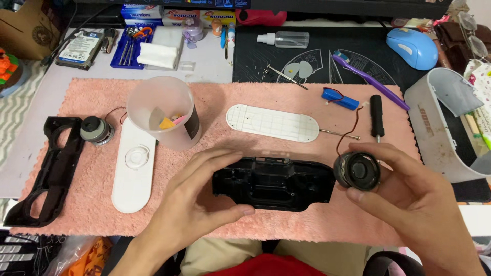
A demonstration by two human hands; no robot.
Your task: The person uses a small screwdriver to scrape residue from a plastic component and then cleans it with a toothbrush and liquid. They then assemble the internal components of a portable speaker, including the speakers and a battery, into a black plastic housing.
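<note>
Speaker driver (357, 171) pinched in right hand (409, 204), just right of black housing (273, 183) on pink mat (307, 225). Left hand (197, 197) spread, steadying housing. Driver likely dense, cone fragile, wire thin: grip rim.

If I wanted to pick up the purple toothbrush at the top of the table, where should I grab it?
Probably the long thin handle near its middle, pinched from above with finger and thumb. The purple toothbrush lies flat and slanted on the black mat, with its bristle head up by the clear spray bottle. Its lower end reaches the pink towel near the black screwdriver, so the middle has the most room.
</note>
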